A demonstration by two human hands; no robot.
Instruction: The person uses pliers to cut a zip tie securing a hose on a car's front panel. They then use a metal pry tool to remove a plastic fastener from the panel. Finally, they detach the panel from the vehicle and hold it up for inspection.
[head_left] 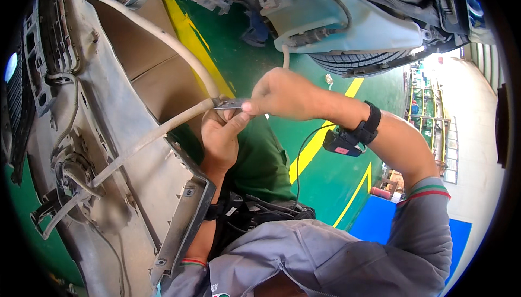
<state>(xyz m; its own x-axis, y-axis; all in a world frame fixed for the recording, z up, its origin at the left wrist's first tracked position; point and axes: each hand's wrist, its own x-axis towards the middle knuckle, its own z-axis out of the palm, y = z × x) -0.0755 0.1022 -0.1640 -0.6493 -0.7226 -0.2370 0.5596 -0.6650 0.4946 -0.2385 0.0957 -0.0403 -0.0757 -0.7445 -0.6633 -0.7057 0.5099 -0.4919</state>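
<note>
Right hand (282, 95) pinches a flat metal tool (232, 103) at a pale hose (168, 126); left hand (220, 140) curls beneath, grip unclear; bumper cover edge (179, 213) close leftward, green floor (336, 188) opening rightward

The hose (179, 118) looks matt and rubbery, the metal piece (230, 103) shiny.

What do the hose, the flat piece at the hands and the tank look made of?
Hose: likely rubber or flexible plastic, matte dusty beige; it bends in smooth curves.
Flat piece: probably metal; silvery grey with a bright sheen.
Tank: likely moulded plastic, smooth; pale blue and translucent-looking.
</note>
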